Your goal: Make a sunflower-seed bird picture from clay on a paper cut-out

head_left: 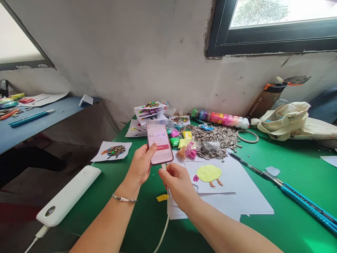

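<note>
A smartphone [161,154] with a lit screen and a large time readout is tilted up toward me over the green table [143,211]. My left hand [140,161] is closed around its left edge, thumb on the screen. My right hand [179,181] pinches the plug of a white charging cable [166,228] right at the phone's bottom edge; whether the plug sits fully in the port I cannot tell. Beside my right hand lies a paper [229,175] bearing a yellow clay shape [209,173] with a pink head and orange legs.
Striped sunflower seeds [218,135] and small bags of coloured clay [187,135] lie behind the papers. A blue cutter [305,200] is at the right, a white power bank [68,195] at the left. Finished seed pictures [151,111] are stacked by the wall, near a brown bottle [265,98] and a cloth bag [286,121].
</note>
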{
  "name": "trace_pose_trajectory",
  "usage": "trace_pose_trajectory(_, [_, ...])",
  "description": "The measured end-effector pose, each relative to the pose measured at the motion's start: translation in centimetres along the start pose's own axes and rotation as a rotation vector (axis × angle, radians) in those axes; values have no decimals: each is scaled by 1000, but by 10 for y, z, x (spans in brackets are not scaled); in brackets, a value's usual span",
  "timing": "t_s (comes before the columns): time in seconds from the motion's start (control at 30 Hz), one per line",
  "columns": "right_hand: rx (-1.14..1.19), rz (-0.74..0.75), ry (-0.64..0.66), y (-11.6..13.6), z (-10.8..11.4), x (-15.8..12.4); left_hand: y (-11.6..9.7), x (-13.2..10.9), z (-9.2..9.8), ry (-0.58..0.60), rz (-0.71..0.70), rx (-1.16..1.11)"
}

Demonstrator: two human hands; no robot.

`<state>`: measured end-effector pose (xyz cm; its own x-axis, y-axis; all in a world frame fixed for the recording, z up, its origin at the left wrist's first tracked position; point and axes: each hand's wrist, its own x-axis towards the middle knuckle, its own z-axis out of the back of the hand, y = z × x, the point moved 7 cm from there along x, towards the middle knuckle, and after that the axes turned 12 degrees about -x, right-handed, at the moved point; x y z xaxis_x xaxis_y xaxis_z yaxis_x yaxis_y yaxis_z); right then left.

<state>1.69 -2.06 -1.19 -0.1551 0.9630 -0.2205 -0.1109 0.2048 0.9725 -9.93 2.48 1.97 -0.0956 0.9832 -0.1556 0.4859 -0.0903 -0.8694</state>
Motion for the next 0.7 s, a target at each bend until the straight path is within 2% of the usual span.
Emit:
trace_pose_trajectory(0.27, [43, 21, 20, 3, 0, 1, -3, -3, -6, 51, 17, 31])
trace_pose_trajectory(0.37, [23, -3, 95, -1, -3, 4, -2, 1, 1, 45, 47, 49])
trace_pose_trajectory(0.47, [-184, -12, 194, -2, -2, -2, 1, 8, 13, 87, 113, 106])
trace_pose_trajectory(0.57, [-553, 97, 196, 6, 12, -18, 5, 14, 29, 117, 203, 210])
trace_pose_trajectory(0.63, [-664, 208, 183, 13, 22, -32, 6, 19, 40, 94, 234, 260])
trace_pose_trajectory(0.7, [-734, 251, 161, 14, 34, -43, 7, 22, 48, 61, 261, 300])
